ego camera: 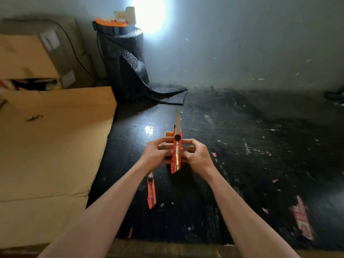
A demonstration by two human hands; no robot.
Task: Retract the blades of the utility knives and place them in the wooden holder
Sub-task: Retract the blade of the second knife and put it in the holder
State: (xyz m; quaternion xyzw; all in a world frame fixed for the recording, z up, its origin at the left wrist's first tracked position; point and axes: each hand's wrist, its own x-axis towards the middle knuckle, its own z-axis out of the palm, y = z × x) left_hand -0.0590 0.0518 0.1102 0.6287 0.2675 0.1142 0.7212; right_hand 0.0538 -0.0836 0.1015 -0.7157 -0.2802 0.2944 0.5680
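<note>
Left hand [158, 151] closed around the orange body of the utility knife [176, 153] from the left side, right hand [195, 155] pinched on it from the right, probably so one grip steadies the handle while the other works the black slider knob. Blade [178, 121] fully out beyond both grips, aimed at the worktop's [242, 164] far edge and away from the body, with the wooden holder [169, 135] mostly hidden just behind the hands. Second utility knife [151, 190] flat on the worktop, nearer the front edge, beneath the left forearm, untouched.
</note>
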